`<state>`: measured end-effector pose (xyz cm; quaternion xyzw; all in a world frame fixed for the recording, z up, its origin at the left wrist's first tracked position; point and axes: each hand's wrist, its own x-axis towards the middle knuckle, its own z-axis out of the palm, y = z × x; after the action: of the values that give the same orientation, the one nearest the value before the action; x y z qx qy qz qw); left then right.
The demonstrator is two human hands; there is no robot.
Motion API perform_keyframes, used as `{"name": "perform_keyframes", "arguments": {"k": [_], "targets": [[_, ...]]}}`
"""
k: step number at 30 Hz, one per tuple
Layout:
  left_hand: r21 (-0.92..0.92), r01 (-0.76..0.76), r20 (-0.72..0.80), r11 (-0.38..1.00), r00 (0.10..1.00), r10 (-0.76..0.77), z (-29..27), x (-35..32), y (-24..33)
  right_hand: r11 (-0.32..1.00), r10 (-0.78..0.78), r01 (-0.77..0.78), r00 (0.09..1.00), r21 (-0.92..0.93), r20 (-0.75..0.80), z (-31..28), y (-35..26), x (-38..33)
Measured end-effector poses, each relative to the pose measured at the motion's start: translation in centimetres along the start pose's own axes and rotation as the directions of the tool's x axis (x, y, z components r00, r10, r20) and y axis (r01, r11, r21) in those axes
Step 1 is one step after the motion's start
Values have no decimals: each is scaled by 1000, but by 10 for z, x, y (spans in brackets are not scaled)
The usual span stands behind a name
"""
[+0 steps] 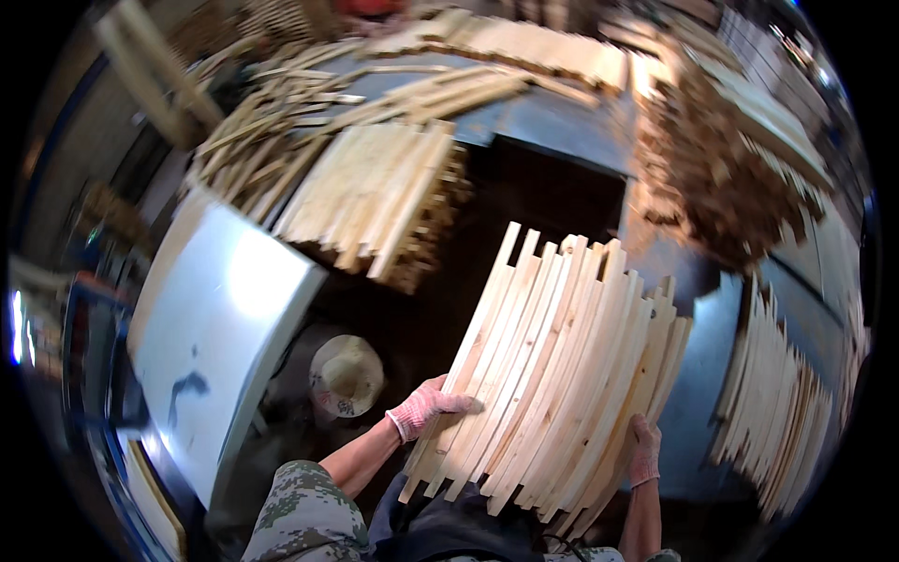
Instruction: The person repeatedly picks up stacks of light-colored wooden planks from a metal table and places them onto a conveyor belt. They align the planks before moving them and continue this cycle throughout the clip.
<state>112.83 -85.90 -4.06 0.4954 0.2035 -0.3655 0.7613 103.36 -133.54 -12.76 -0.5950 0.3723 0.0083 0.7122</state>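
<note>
A wide bundle of pale wooden strips point(552, 365) lies side by side between my hands, its ends uneven. My left hand point(433, 407), in a pink-and-white knit glove, grips the bundle's left edge with the thumb over the top. At the right edge my right hand point(644, 450), gloved the same way, is closed against the outer strips; part of its fingers is hidden behind the wood. The bundle is held up in front of my body, tilted with its far end leaning right.
Left of centre stands a stack of strips point(370, 187), with loose strips point(257, 155) scattered behind it. A shiny metal table point(220, 328) is at left, near a round pale stool top point(346, 375). More stacked wood point(702, 150) and a row of strips point(773, 403) stand right.
</note>
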Motion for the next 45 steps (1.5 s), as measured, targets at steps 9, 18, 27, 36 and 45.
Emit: {"name": "perform_keyframes", "arguments": {"k": [9,18,27,36,45], "targets": [[-118,-371,-299,921,898,323,-193,-285,-37,970,-54,170,847,-174,528,268,-58,-156],[-322,-546,-669,774,709,221,-394,-587,-200,931,236,152,444,-332,865,538,74,-415],[-362,-557,-827,747,562,18,-512,-694,-305,780,482,290,287,-554,828,687,200,-542],[132,214,-952,968,299,64,-631,-763,-237,793,445,309,294,-525,846,779,247,-607],[-127,500,-986,856,-158,-54,-692,-852,-275,775,491,374,153,-510,858,884,367,-745]]}}
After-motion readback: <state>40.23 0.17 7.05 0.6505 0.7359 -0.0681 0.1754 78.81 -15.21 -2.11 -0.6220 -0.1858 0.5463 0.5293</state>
